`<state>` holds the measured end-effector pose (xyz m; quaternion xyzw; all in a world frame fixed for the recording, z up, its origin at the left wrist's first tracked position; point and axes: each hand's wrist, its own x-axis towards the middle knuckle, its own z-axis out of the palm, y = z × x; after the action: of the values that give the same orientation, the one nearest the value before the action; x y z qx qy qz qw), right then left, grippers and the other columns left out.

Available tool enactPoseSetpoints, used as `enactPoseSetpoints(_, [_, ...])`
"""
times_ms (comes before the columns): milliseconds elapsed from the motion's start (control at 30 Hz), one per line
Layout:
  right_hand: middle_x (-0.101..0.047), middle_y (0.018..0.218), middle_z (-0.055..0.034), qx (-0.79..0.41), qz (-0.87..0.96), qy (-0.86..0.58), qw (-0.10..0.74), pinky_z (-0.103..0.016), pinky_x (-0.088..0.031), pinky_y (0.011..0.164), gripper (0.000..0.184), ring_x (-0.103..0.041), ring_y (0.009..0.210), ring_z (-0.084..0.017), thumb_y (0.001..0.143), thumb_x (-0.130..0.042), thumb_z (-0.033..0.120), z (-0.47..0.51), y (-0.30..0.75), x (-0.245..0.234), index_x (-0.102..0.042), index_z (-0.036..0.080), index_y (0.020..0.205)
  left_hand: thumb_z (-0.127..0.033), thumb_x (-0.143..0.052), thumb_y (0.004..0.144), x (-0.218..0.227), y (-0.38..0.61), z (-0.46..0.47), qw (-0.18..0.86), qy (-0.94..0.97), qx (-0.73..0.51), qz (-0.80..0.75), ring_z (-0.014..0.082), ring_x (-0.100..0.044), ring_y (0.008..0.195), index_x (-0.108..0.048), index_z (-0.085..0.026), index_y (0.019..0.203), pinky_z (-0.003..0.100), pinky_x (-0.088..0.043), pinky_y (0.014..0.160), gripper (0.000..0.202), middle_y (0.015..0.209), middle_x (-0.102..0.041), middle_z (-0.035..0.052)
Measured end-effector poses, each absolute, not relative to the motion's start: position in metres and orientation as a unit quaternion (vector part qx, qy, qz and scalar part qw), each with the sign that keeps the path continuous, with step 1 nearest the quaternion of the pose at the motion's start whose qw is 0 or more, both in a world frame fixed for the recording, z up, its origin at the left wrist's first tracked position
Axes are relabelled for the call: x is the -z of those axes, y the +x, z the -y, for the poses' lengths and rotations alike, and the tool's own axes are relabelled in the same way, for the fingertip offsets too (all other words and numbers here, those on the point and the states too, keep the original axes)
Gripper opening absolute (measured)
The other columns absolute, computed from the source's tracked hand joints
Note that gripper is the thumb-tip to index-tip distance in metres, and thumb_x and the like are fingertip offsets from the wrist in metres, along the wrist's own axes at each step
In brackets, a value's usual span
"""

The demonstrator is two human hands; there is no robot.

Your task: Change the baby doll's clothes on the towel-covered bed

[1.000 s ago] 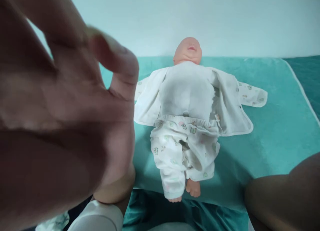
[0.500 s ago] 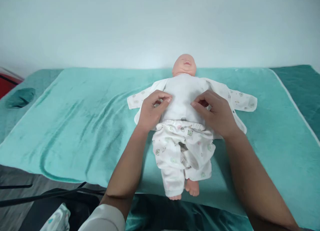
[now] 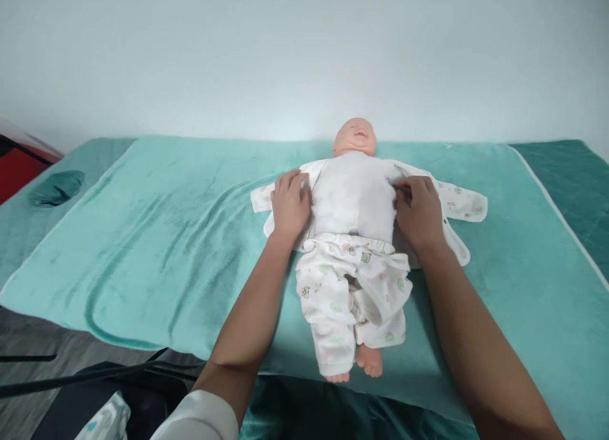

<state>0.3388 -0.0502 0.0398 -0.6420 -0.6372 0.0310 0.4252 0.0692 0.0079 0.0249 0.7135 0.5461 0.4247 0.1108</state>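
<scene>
A baby doll (image 3: 356,135) lies on its back, head toward the wall. Its white torso (image 3: 352,193) is uncovered between the two sides of a printed white baby jacket (image 3: 461,200), whose sleeves are spread outward. Printed white pants (image 3: 333,281) cover the legs, with both feet showing at the bottom. My left hand (image 3: 291,202) rests at the torso's left edge over the jacket, fingers bent and closed. On the other side, my right hand (image 3: 419,208) has its fingers curled in against the torso's right edge. What either hand's fingertips hold, if anything, is hidden.
A light green plush blanket (image 3: 181,237) covers the table under the doll. The white wall (image 3: 238,59) rises behind. A dark chair (image 3: 109,408) with a printed cloth (image 3: 107,421) stands at the lower left. A red object (image 3: 19,167) shows at the left edge.
Both hands have moved apart, from above the torso's front to its two sides, and lower onto the jacket. The view has shifted slightly; the doll lies as before.
</scene>
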Motion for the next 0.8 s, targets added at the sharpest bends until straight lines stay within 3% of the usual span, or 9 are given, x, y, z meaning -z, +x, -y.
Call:
enactPoseSetpoints(133, [-0.058, 0.129, -0.0134, -0.003, 0.655, -0.614, 0.442, -0.047, -0.04, 0.109, 0.032, -0.05, 0.125, -0.028, 0.086, -0.05, 0.017, 0.048, 0.341, -0.034, -0.059, 0.02, 0.116, -0.023, -0.058, 0.09, -0.022, 0.063, -0.013, 0.091, 0.658, -0.424, -0.616, 0.0342, -0.049, 0.125, -0.064, -0.023, 0.115, 0.052, -0.034, 0.107, 0.026, 0.129, -0.061, 0.0139])
enactPoseSetpoints(267, [-0.054, 0.138, -0.0131, 0.021, 0.619, -0.634, 0.464, -0.049, -0.037, 0.113, 0.03, -0.046, 0.132, -0.027, 0.089, -0.05, 0.02, 0.045, 0.353, -0.032, -0.06, 0.02, 0.118, -0.032, -0.06, 0.091, -0.022, 0.056, -0.02, 0.082, 0.629, -0.398, -0.663, 0.0324, -0.054, 0.115, -0.061, -0.022, 0.104, 0.047, -0.039, 0.101, 0.017, 0.116, -0.065, 0.0125])
enactPoseSetpoints(400, [-0.063, 0.117, -0.0126, 0.02, 0.556, -0.701, 0.446, -0.052, -0.042, 0.104, 0.022, -0.055, 0.115, -0.028, 0.091, -0.05, 0.025, 0.04, 0.379, -0.031, -0.063, 0.018, 0.107, -0.03, -0.059, 0.091, -0.024, 0.054, -0.024, 0.077, 0.636, -0.362, -0.677, 0.0276, -0.057, 0.111, -0.057, -0.023, 0.097, 0.04, -0.041, 0.098, 0.01, 0.112, -0.067, 0.0079])
enactPoseSetpoints(533, [-0.059, 0.097, -0.0103, 0.018, 0.523, -0.748, 0.408, -0.05, -0.043, 0.097, 0.011, -0.054, 0.097, -0.026, 0.086, -0.057, 0.03, 0.038, 0.393, -0.032, -0.06, 0.02, 0.087, -0.029, -0.054, 0.095, -0.024, 0.05, -0.032, 0.1, 0.62, -0.405, -0.665, 0.0224, -0.061, 0.094, -0.052, -0.022, 0.095, 0.034, -0.043, 0.086, 0.007, 0.098, -0.067, 0.0054])
enactPoseSetpoints(667, [-0.057, 0.099, -0.0083, -0.016, 0.498, -0.771, 0.396, -0.044, -0.045, 0.088, 0.017, -0.052, 0.082, -0.021, 0.083, -0.062, 0.035, 0.042, 0.385, -0.035, -0.055, 0.021, 0.089, -0.03, -0.053, 0.095, -0.023, 0.039, -0.042, 0.116, 0.57, -0.43, -0.691, 0.0181, -0.057, 0.077, -0.051, -0.023, 0.096, 0.03, -0.04, 0.072, 0.008, 0.083, -0.06, 0.0005])
enactPoseSetpoints(800, [-0.056, 0.084, -0.004, -0.058, 0.475, -0.803, 0.356, -0.042, -0.042, 0.08, 0.024, -0.05, 0.075, -0.021, 0.084, -0.065, 0.04, 0.046, 0.381, -0.039, -0.05, 0.023, 0.091, -0.019, -0.052, 0.092, -0.021, 0.031, -0.043, 0.092, 0.571, -0.43, -0.694, 0.0197, -0.058, 0.084, -0.053, -0.023, 0.099, 0.031, -0.042, 0.077, 0.008, 0.09, -0.062, 0.0022])
